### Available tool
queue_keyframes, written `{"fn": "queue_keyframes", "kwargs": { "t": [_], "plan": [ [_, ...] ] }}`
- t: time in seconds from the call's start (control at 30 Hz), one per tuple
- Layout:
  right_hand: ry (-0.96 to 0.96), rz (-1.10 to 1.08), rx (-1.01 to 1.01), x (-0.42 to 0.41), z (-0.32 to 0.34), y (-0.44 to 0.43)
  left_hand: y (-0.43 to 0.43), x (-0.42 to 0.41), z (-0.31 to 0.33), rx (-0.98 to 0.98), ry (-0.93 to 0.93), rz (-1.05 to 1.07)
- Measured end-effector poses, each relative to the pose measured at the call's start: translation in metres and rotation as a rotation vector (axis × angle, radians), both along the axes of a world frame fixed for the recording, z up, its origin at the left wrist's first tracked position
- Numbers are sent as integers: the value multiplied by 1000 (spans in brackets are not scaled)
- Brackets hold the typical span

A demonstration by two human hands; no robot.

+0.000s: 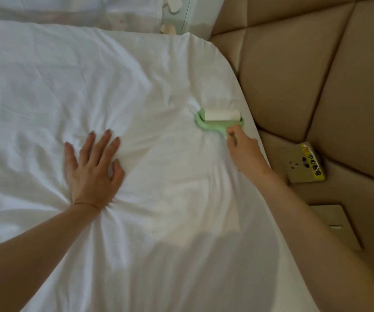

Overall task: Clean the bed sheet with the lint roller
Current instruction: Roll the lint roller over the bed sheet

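A white, wrinkled bed sheet (73, 70) fills most of the view. The lint roller (219, 120), with a pale green frame and a white roll, lies pressed on the sheet near the bed's right edge. My right hand (244, 149) grips its green handle from behind, hiding most of the handle. My left hand (91, 167) rests flat on the sheet to the left, fingers spread, with creases fanning out from under the palm.
A beige padded wall panel (316, 64) runs along the bed's right side. On it sit a wall socket (303, 163) with a yellow warning label and a switch plate (336, 226). Another white bed (46, 7) and a pale floor strip lie at the top.
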State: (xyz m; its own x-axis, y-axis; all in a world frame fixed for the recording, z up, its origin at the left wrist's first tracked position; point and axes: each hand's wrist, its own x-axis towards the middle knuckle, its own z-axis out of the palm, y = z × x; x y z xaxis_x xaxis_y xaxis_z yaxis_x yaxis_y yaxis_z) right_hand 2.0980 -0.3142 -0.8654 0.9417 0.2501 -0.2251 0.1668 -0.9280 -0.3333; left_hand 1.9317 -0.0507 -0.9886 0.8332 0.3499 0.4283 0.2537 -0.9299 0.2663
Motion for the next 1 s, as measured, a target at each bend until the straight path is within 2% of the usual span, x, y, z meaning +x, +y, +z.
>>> {"fn": "queue_keyframes", "kwargs": {
  "t": [0.1,0.2,0.33,0.63,0.87,1.0],
  "plan": [
    [27,12,-7,-66,0,-48,0,1,0,-7,8,1],
    [120,17,-96,-121,12,-93,0,0,0,-10,25,4],
    [280,21,-170,-131,26,-116,-2,0,4,-29,46,7],
    [90,118,-159,0,15,-7,-3,1,9,-22,48,4],
    [28,140,-133,105,19,75,-4,1,12,-29,35,13],
    [21,77,-79,161,14,120,-3,1,12,-29,38,5]
  ]
}}
